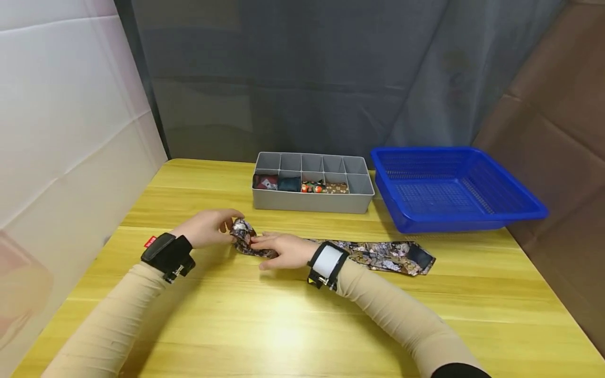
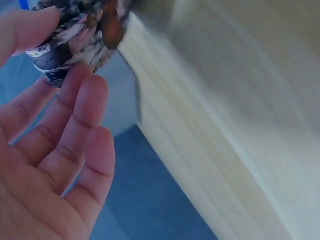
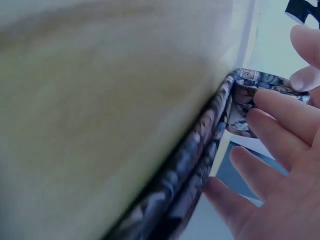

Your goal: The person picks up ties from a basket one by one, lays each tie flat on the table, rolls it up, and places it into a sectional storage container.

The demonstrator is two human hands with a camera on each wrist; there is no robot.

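The yellow worktop (image 1: 293,325) carries everything here: a blue basket (image 1: 454,189) at the far right, a grey divided tray (image 1: 313,199) at the far middle with small rolled pieces of cloth in four of its near compartments, and a patterned necktie (image 1: 378,255) lying flat along the worktop in front of them. The step in hand looks like rolling the tie up from its narrow end: that end is already curled into a small roll (image 1: 243,232) at the left, while the wide end lies flat, well out to the right, near the basket. Judging from this, the next move calls for turning the roll over along the flat length while keeping its edges lined up and the coil tight, or it may loosen and go crooked. The left hand (image 1: 208,227) pinches the roll between thumb and fingers (image 2: 82,100); the left wrist view shows the thumb on one side of the cloth and the fingertips on the other, the other fingers loosely bent. The right hand (image 1: 283,251) lies low over the tie just beside the roll, its fingers (image 3: 280,112) nearly straight and slightly spread, their tips touching the curled cloth and pressing it down against the worktop rather than gripping it.
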